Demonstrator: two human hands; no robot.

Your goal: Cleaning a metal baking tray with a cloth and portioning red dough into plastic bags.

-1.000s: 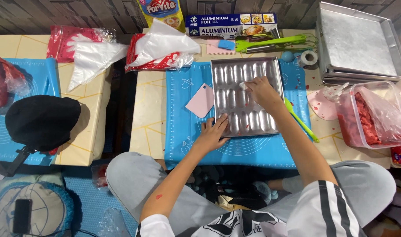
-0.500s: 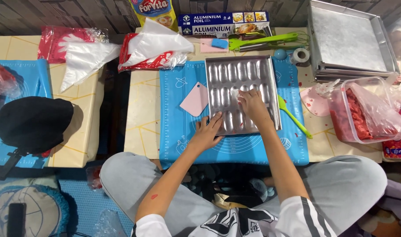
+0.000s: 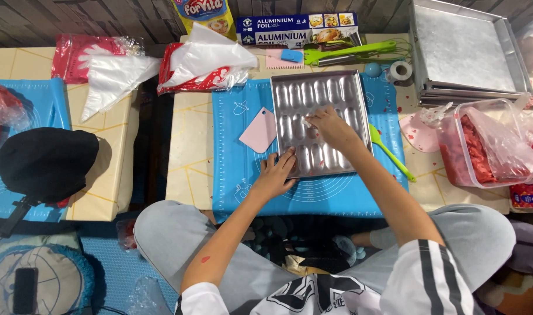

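right hand [image 3: 331,125]: has moved from the tray's upper right corner toward its middle; fingers pinched on a small white scrap, pressed into a cavity
left hand [image 3: 275,175]: stays at the lower left corner, fingers spread flat, holding nothing
metal mould tray [image 3: 319,93]: on the blue mat [image 3: 348,192], between pink scraper [image 3: 259,131] and green spatula [image 3: 392,154]

The left hand [image 3: 274,175] presses the near-left corner of a metal mould tray [image 3: 320,121] on a blue mat [image 3: 237,175]. The right hand [image 3: 331,127] rests fingers inside its hollows, holding something small and white
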